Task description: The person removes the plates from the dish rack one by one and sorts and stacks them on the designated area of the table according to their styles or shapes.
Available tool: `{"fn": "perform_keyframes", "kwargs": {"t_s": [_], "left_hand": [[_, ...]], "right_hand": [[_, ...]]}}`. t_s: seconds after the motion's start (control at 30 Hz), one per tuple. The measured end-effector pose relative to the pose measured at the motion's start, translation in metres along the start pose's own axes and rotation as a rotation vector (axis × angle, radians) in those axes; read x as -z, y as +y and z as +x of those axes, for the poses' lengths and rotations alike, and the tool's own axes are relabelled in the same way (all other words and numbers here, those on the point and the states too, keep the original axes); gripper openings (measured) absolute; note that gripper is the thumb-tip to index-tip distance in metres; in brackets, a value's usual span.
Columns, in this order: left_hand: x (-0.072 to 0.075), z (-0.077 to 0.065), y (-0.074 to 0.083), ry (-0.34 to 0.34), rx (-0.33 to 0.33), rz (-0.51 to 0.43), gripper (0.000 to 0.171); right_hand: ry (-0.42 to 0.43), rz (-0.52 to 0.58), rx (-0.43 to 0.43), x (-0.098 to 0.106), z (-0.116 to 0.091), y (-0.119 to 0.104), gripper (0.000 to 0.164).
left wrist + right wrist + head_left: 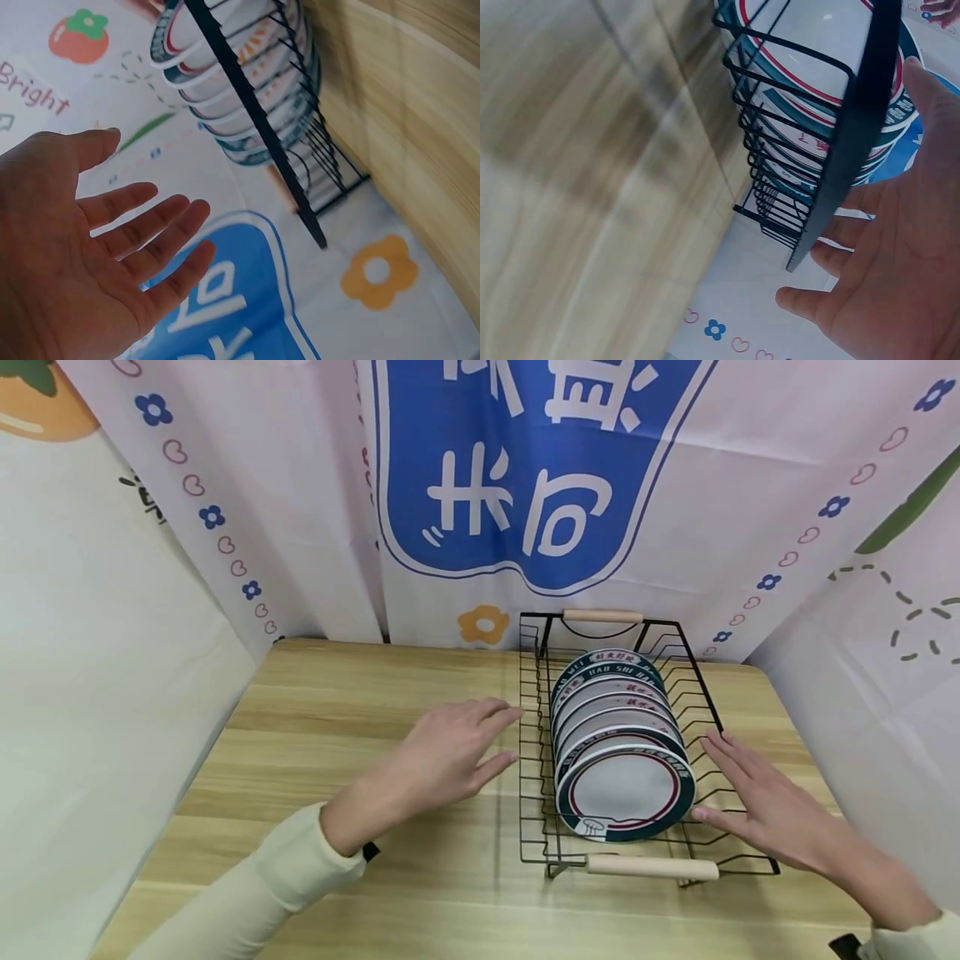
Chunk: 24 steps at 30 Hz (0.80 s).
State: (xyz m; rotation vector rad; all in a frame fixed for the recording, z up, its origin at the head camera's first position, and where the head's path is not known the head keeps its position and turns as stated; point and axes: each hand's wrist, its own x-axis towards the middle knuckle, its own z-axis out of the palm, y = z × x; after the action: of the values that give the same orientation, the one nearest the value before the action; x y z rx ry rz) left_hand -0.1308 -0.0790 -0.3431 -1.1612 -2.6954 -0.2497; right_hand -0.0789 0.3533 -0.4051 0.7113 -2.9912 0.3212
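Both hands, left [438,760] and right [772,806], fingers spread, flank rack [536,727] of plates [626,785]; approach step, next needs gripping rack sides.

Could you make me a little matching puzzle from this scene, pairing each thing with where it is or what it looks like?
Things:
1. left hand
2. right hand
3. plates
4. front handle

Descriptions:
A. standing on edge in a row inside the wire rack
B. pale wood, on the rack's near end
C. open, above the table on the rack's left side
D. open, at the rack's right side

Pairs: 1-C, 2-D, 3-A, 4-B
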Motion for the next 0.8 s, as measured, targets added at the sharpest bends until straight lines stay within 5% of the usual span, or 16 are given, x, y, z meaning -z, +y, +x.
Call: {"fn": "perform_keyframes", "kwargs": {"t_s": [0.5, 0.8], "left_hand": [[-0.019, 0.039, 0.046, -0.076, -0.149, -0.003, 0.044], [-0.03, 0.061, 0.054, -0.095, -0.164, -0.05, 0.026]], "right_hand": [[0.088, -0.035, 0.085, -0.022, -0.018, -0.004, 0.096], [0.124, -0.069, 0.092, -0.03, -0.018, -0.005, 0.097]]}}
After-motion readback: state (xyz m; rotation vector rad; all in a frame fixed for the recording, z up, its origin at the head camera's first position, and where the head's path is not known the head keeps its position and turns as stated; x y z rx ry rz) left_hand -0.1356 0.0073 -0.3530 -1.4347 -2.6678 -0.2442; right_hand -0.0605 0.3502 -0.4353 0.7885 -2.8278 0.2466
